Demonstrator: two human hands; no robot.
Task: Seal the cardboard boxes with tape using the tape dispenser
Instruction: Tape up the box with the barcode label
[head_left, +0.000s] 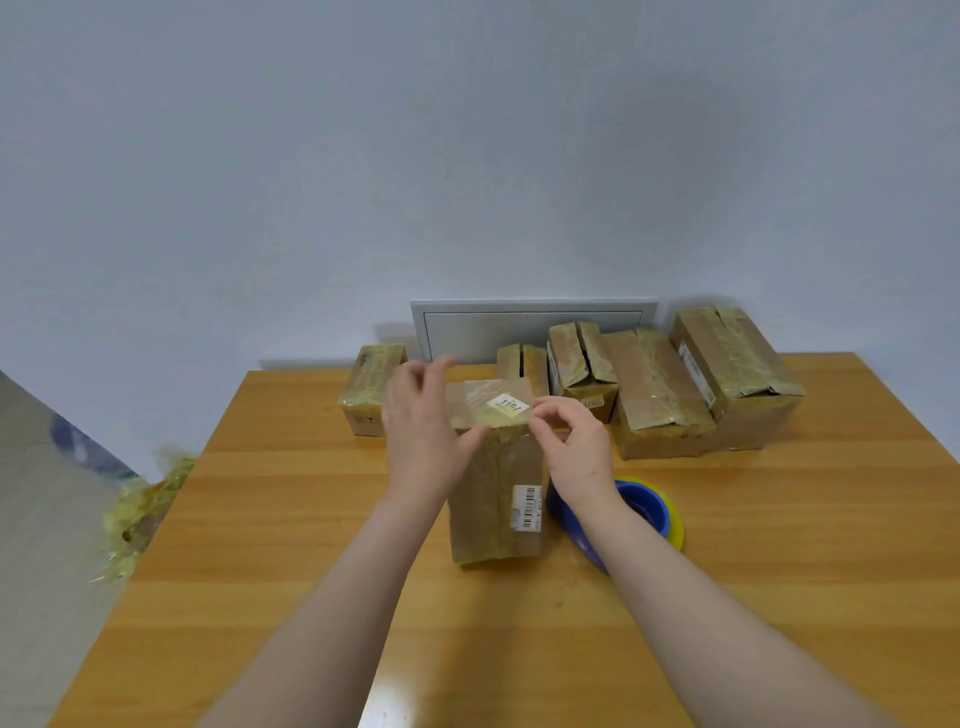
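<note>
Two bare forearms rise from the bottom of the frame to a tall cardboard box (493, 499) standing upright at the centre of the wooden table (311, 571). At the box's upper left edge the left hand (423, 431) steadies it, fingers fairly straight, thumb pressed on the front corner. The right hand (576, 441), fingers curled, appears to pinch the end of a tape strip (488, 410) laid over the top beside a white label. Judged from here, a loose end could fold on itself or wrinkle, and a hard sideways push could tip the narrow box. Just right of it, partly hidden by the right wrist, lies the blue-and-yellow tape dispenser (644, 512). Taped boxes (660, 395) crowd the table's far right, a small box (371, 387) sits far left, and crumpled tape (140, 509) hangs off the left edge.
</note>
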